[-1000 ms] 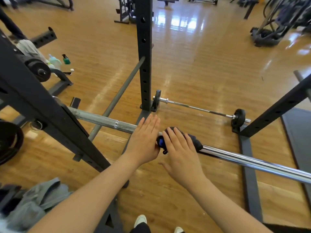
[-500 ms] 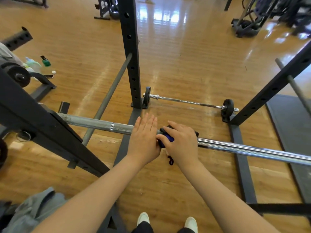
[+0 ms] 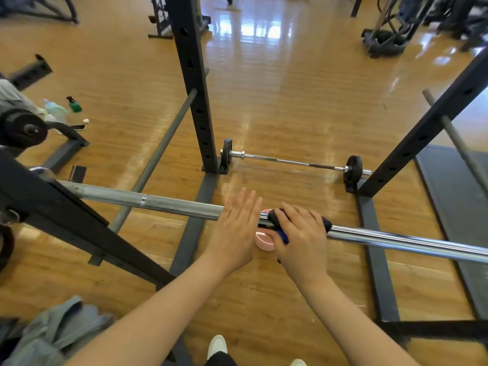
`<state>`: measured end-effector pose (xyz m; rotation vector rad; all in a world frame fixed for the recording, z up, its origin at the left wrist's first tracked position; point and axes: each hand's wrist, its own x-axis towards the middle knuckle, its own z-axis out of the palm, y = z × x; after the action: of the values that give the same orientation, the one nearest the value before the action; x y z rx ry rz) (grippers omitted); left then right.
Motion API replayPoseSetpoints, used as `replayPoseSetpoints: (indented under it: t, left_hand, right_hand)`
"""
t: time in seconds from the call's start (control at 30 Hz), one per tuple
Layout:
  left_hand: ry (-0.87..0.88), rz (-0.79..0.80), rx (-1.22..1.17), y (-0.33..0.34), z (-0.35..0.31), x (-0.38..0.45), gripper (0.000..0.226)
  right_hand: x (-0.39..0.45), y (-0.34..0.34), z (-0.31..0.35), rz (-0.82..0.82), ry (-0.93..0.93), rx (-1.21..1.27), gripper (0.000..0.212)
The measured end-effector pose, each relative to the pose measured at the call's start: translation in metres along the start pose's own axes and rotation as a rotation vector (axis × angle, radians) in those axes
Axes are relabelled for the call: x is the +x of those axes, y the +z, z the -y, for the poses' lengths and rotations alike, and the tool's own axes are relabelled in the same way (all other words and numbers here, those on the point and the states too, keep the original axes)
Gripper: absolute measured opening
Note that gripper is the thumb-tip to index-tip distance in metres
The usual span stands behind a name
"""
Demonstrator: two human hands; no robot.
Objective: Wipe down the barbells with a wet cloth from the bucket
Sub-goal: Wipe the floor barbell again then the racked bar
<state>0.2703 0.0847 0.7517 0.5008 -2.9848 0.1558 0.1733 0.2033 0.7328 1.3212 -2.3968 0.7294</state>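
Observation:
A long steel barbell point(image 3: 169, 204) lies across a black rack, running from the left upright to the lower right edge. My right hand point(image 3: 301, 233) grips a dark blue-and-black cloth point(image 3: 326, 223) wrapped over the bar's shiny section. My left hand point(image 3: 237, 228) lies flat on the bar just left of the cloth, fingers straight and together. A small pink container point(image 3: 264, 243) shows on the floor below, between my two hands. A second, thinner barbell point(image 3: 293, 161) with small black plates lies on the floor beyond.
Black rack uprights point(image 3: 194, 83) and base rails point(image 3: 377, 254) stand around me. Bottles and a phone point(image 3: 71, 112) lie on the floor at left. Grey clothing point(image 3: 52, 336) sits at lower left. A dark mat point(image 3: 456, 207) covers the floor at right. My shoes point(image 3: 217, 346) show at the bottom.
My right hand has slid the cloth a little to the right along the bar. The pink container has come into sight between my hands. My left hand stays flat on the bar.

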Motion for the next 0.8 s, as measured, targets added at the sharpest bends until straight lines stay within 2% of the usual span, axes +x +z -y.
replayPoseSetpoints:
  t: [0.1, 0.27, 0.33, 0.4, 0.5, 0.7, 0.8]
  left_hand:
    - [-0.025, 0.033, -0.006, -0.004, -0.030, 0.015, 0.078]
    - [-0.022, 0.051, 0.021, -0.015, -0.081, 0.039, 0.071]
    - [0.047, 0.016, 0.069, -0.013, -0.103, 0.047, 0.069]
    - [0.070, 0.059, 0.037, -0.008, -0.129, 0.056, 0.077]
    - [0.024, 0.016, -0.002, -0.004, -0.162, 0.067, 0.083]
    - [-0.011, 0.033, -0.014, -0.007, -0.173, 0.070, 0.081]
    - [-0.004, 0.032, 0.004, -0.005, -0.172, 0.072, 0.083]
  right_hand:
    - [0.006, -0.004, -0.007, 0.052, -0.079, 0.038, 0.031]
    - [-0.027, -0.041, -0.088, 0.007, -0.088, 0.020, 0.028]
    - [-0.038, -0.054, -0.117, -0.023, -0.049, 0.004, 0.029]
    - [-0.047, -0.067, -0.141, -0.042, -0.009, -0.011, 0.032]
    - [-0.051, -0.076, -0.156, -0.046, -0.011, -0.030, 0.035]
    - [-0.054, -0.085, -0.175, 0.010, -0.102, 0.001, 0.032]
    - [-0.069, -0.105, -0.209, -0.055, -0.019, -0.013, 0.030]
